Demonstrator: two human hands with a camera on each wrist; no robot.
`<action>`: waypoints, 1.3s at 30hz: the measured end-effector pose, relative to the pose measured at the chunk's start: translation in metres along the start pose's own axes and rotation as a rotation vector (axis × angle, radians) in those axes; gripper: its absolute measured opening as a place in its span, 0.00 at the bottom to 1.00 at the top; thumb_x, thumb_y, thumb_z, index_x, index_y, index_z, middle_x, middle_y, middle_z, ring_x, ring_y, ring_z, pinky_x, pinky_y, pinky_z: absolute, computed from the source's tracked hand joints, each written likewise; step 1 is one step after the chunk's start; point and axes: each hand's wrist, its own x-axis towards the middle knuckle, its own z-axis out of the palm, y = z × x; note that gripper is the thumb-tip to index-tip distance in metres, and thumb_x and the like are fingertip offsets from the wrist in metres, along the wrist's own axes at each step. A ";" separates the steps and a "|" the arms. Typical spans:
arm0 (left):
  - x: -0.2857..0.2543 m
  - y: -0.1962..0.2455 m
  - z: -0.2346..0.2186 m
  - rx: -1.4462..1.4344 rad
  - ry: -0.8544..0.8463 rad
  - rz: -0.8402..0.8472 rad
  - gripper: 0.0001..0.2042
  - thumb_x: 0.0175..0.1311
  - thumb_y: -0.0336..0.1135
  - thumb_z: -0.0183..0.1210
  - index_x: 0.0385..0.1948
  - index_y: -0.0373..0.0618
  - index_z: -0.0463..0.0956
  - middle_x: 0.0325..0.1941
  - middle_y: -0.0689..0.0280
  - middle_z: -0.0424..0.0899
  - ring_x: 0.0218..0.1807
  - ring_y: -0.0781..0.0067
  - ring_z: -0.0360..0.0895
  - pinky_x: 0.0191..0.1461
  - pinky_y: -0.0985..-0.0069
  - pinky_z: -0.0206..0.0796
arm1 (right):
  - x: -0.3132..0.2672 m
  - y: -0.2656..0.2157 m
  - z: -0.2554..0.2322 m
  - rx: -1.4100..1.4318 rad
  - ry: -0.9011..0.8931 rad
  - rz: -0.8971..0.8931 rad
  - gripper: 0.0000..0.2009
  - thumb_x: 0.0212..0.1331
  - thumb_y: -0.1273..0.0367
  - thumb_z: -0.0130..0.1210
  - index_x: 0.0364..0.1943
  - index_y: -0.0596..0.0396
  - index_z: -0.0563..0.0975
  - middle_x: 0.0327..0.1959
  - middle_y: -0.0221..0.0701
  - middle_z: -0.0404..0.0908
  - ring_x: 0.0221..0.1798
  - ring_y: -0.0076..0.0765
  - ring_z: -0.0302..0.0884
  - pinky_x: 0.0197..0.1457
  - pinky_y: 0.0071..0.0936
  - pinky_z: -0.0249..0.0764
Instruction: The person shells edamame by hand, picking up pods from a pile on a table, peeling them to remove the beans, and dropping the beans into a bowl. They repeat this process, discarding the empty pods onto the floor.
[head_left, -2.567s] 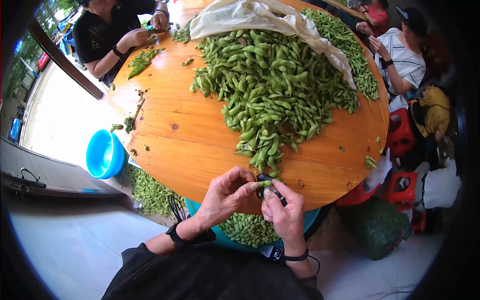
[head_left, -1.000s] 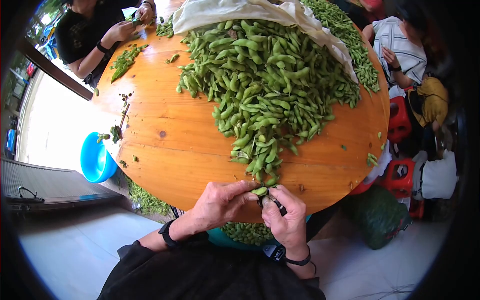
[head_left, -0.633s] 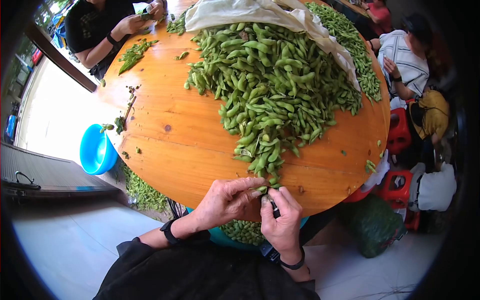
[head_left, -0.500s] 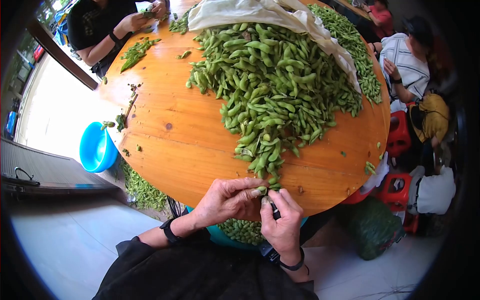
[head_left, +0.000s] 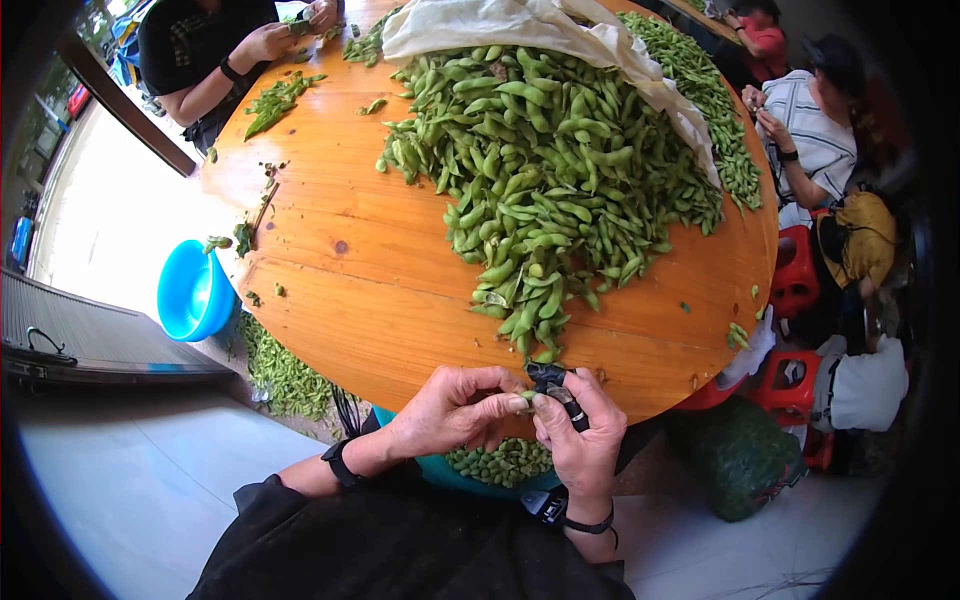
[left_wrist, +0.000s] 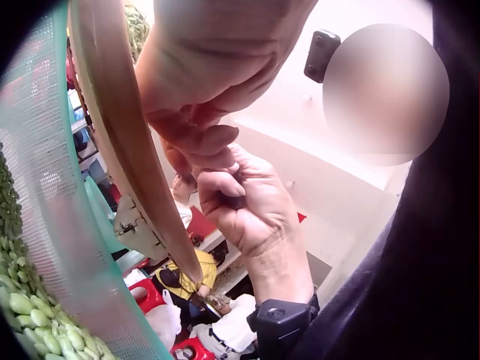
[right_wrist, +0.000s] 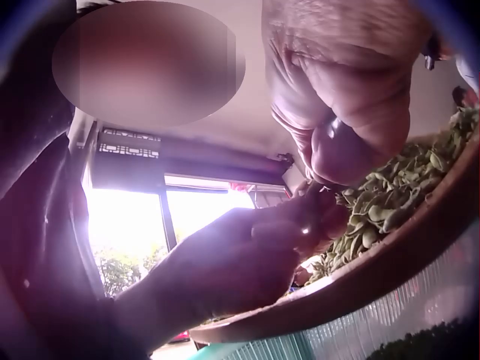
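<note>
Over the front edge of the round wooden table (head_left: pixel 340 330), both hands meet fingertip to fingertip. My left hand (head_left: pixel 445 410) pinches a green soybean pod (head_left: pixel 525 397) between thumb and fingers. My right hand (head_left: pixel 582 430) grips a small black tool (head_left: pixel 574 411) with a pale band; I cannot tell its kind. Its thumb is right at the pod's end. Beyond the fingers, a large heap of soybean pods (head_left: pixel 550 180) spreads over the table. Below the hands, a teal mesh basket (left_wrist: pixel 82 217) contains loose green beans (head_left: pixel 500 462). In both wrist views, curled fingers largely hide the pod.
A pale cloth (head_left: pixel 500 28) covers the heap's back. At left stand a blue basin (head_left: pixel 195 290) and floor pods (head_left: pixel 285 375). A person in black (head_left: pixel 205 60) and one in a striped top (head_left: pixel 815 120) sit around the table. Red stools (head_left: pixel 790 385) stand at right.
Both hands have drawn slightly back toward the body from the heap's tip. The right hand has turned, showing more of the black tool, while the left keeps its pinch on a pod.
</note>
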 end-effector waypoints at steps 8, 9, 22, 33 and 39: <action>0.002 0.004 -0.013 -0.292 -0.270 -0.160 0.16 0.73 0.42 0.56 0.37 0.35 0.80 0.29 0.63 0.84 0.19 0.80 0.76 0.18 0.84 0.63 | 0.004 0.001 -0.011 0.572 -0.257 0.307 0.14 0.62 0.78 0.58 0.51 0.63 0.79 0.27 0.24 0.75 0.19 0.13 0.64 0.20 0.16 0.57; 0.002 0.004 -0.014 -0.353 -0.335 -0.208 0.17 0.73 0.43 0.56 0.37 0.34 0.80 0.31 0.62 0.85 0.19 0.79 0.77 0.19 0.83 0.65 | 0.005 0.004 -0.012 0.743 -0.311 0.423 0.16 0.61 0.78 0.58 0.54 0.62 0.79 0.26 0.24 0.75 0.18 0.13 0.61 0.20 0.15 0.54; -0.003 0.007 -0.005 0.230 -0.118 0.002 0.18 0.76 0.44 0.52 0.32 0.37 0.80 0.19 0.70 0.78 0.20 0.84 0.74 0.25 0.82 0.65 | 0.002 0.004 -0.007 0.034 -0.174 0.043 0.15 0.61 0.79 0.59 0.53 0.63 0.78 0.27 0.24 0.75 0.25 0.15 0.70 0.25 0.17 0.66; -0.003 0.005 -0.009 0.046 -0.156 -0.068 0.17 0.72 0.44 0.57 0.30 0.38 0.81 0.21 0.69 0.81 0.21 0.83 0.75 0.25 0.83 0.66 | -0.002 0.004 -0.011 0.480 -0.230 0.348 0.14 0.64 0.77 0.57 0.52 0.67 0.77 0.25 0.22 0.72 0.21 0.13 0.65 0.22 0.14 0.59; -0.001 -0.002 -0.007 -0.094 -0.172 -0.075 0.15 0.74 0.42 0.55 0.35 0.38 0.80 0.27 0.67 0.82 0.27 0.82 0.77 0.32 0.83 0.69 | -0.002 -0.004 -0.003 0.378 -0.153 0.275 0.15 0.64 0.77 0.56 0.54 0.66 0.77 0.26 0.23 0.74 0.22 0.14 0.66 0.23 0.14 0.61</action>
